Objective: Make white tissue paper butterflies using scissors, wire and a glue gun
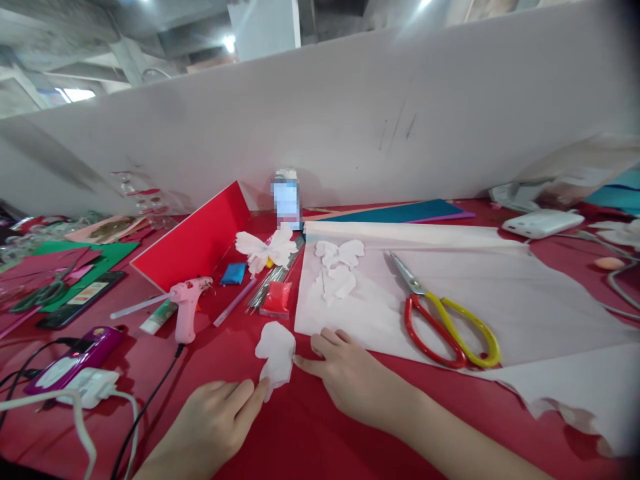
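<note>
A small white cut paper shape [277, 348] with rounded lobes lies on the red tabletop between my hands. My left hand [217, 417] touches its lower edge with an outstretched index fingertip; the other fingers are loosely bent and the thumb is hidden. At its right edge rests the index fingertip of my right hand [350, 373], whose fingers are spread. Just beyond my right hand is a large white paper sheet [360, 327], bearing white paper butterfly cut-outs [340, 267] and scissors [425, 300] with one red and one yellow handle.
A pink glue gun [187, 307] with a cord lies left, near a red board [193, 240]. Ahead are a white paper butterfly [265, 252], metal wires [260, 288], a red packet [277, 299] and a blurred phone [287, 203]. A purple device [90, 353] and charger cables crowd the left.
</note>
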The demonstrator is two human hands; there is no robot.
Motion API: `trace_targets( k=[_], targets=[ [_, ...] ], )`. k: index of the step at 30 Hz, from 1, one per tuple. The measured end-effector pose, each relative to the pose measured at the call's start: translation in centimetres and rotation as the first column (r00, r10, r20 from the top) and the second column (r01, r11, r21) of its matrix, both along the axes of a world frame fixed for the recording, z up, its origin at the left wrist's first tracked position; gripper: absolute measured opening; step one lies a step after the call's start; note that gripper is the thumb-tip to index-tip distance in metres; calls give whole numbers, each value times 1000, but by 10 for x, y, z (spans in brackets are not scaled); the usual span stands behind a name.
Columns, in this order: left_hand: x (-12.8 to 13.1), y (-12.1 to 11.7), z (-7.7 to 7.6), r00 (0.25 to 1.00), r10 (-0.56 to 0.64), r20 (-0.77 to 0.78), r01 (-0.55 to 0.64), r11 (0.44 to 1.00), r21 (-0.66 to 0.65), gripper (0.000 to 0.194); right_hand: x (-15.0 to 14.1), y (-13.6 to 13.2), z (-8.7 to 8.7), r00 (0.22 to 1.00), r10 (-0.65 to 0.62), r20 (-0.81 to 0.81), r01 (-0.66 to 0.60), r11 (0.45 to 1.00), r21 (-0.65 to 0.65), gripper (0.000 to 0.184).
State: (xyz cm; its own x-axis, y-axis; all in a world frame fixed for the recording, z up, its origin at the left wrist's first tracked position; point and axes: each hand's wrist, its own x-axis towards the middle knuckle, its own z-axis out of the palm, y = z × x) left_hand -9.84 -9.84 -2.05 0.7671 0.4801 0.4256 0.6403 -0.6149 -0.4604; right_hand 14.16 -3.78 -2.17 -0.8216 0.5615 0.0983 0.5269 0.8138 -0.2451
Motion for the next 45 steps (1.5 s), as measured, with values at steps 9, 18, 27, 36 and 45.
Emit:
trace_targets(
  k=[9, 18, 27, 36, 45],
  targets=[
    [3, -2, 3, 995, 40, 94, -33, 996, -80, 23, -1, 0, 2, 1000, -1, 3, 2, 1000, -6, 54],
    [4, 1, -1, 964, 197, 179, -142, 950, -278, 34, 1, 0, 0, 1000, -1, -23, 1, 1000, -23, 51],
    [8, 27, -5, 910, 342, 233, -213, 870, -445, 40, 0, 0, -1, 999, 16, -30, -15, 1000, 21, 49],
    [7, 26, -13, 934, 319, 161, -249, 904, -347, 45, 0, -1, -1, 1000, 18, -17, -17, 999, 30, 47],
    [12, 28, -12, 936, 333, 116, -255, 866, -429, 46, 1, 0, 0, 1000, 13, -18, -13, 1000, 16, 50]
  ],
)
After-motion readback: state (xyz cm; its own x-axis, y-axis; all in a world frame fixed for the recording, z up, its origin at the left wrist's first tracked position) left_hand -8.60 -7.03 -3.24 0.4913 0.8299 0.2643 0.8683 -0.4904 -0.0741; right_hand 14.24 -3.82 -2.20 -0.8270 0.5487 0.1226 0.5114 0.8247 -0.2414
